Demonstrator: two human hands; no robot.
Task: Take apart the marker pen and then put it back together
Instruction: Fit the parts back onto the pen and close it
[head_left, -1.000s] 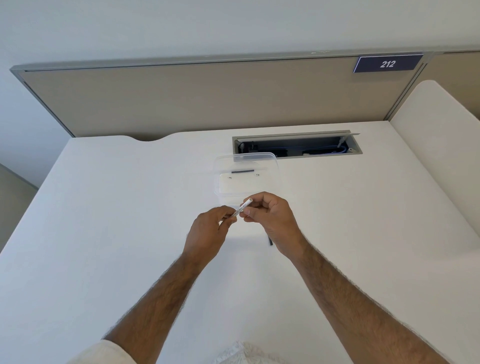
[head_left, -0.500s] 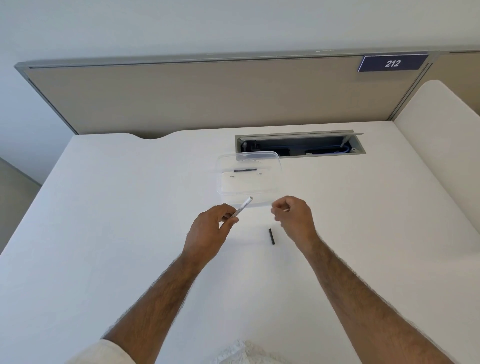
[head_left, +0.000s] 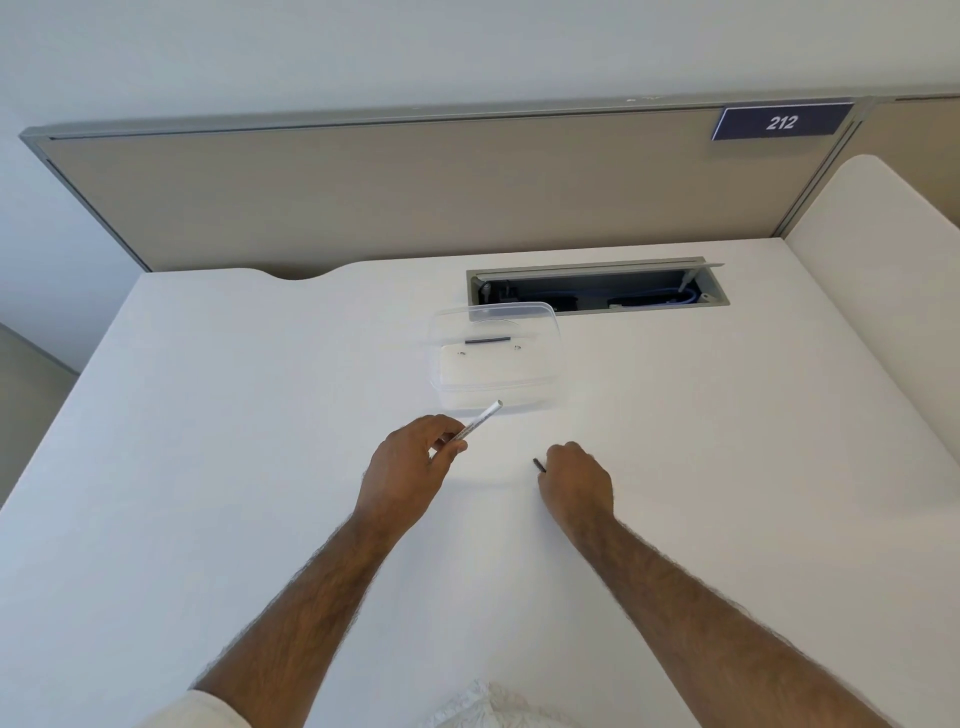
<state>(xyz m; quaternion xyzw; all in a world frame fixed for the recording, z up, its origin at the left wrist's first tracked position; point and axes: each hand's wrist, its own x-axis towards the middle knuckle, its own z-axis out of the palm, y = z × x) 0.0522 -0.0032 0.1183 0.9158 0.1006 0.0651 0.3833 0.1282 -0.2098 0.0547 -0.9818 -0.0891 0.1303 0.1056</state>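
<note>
My left hand (head_left: 405, 467) grips the white marker barrel (head_left: 483, 418) by its lower end. The barrel slants up and to the right, and its tip ends just short of a clear plastic container (head_left: 559, 364). My right hand (head_left: 574, 483) rests low on the white table (head_left: 208, 415), with its fingers closed around a short black marker piece (head_left: 538, 464). Only the end of that piece shows at the fingertips. Inside the container lie a thin dark rod (head_left: 487, 341) and two tiny parts.
An open cable hatch (head_left: 597, 291) is sunk into the table behind the container. A beige partition (head_left: 415, 192) with a "212" sign (head_left: 781, 122) closes off the back. A second white desk (head_left: 883, 260) adjoins on the right.
My right hand left the barrel's tip, dropped to the right and closed over the black piece on the table. The left hand kept the barrel nearly still.
</note>
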